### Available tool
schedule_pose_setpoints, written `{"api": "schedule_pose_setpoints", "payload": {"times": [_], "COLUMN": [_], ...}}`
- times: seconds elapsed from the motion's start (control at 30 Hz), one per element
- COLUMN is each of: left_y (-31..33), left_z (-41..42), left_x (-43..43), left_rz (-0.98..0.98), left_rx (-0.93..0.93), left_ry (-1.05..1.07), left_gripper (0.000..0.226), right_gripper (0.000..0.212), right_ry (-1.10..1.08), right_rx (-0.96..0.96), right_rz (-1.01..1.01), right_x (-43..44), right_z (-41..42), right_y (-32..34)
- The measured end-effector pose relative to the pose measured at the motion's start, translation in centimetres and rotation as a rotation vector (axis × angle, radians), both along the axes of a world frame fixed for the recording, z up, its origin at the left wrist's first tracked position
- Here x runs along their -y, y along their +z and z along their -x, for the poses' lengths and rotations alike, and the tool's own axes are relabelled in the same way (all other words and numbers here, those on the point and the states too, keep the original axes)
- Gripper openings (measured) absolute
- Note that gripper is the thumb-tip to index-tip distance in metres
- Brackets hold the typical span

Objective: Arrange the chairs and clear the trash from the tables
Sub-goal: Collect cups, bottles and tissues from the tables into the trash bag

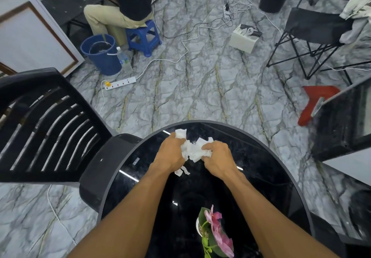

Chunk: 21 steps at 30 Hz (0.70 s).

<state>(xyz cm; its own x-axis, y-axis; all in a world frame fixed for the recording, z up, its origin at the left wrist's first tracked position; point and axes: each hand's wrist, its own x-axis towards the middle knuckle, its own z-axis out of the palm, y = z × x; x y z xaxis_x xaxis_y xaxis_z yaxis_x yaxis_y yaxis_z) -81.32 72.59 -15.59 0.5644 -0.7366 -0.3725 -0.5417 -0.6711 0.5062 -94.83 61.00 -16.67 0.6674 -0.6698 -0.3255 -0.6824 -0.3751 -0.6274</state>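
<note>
Together, both hands gather crumpled white tissue paper (193, 149) at the far end of the glossy black round bench (261, 169): the left hand (170, 153) and the right hand (217, 158) each clench a side of the wad. Just left, a black plastic chair (50, 125) touches the bench edge; a pink orchid (216, 231) stands near the person.

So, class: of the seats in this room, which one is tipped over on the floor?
The red plastic stool on the right; the other seats stand upright.
</note>
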Motion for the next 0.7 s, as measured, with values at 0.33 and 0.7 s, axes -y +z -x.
{"api": "schedule_pose_setpoints", "payload": {"times": [0.33, 0.7], "left_y": [-0.1, 10.8], "left_z": [2.2, 11.3], "left_x": [-2.0, 4.2], "left_rz": [0.084, 0.225], "left_rx": [-0.141, -0.123], "left_ry": [0.200, 0.007], "left_gripper": [0.022, 0.024], "right_gripper": [0.020, 0.016], "right_ry": [-0.092, -0.281], "right_rx": [-0.029, 0.161], "right_rz": [-0.062, 0.009], "right_x": [1.0, 3.4], "right_z": [3.3, 14.6], "right_y": [1.0, 11.4]}}
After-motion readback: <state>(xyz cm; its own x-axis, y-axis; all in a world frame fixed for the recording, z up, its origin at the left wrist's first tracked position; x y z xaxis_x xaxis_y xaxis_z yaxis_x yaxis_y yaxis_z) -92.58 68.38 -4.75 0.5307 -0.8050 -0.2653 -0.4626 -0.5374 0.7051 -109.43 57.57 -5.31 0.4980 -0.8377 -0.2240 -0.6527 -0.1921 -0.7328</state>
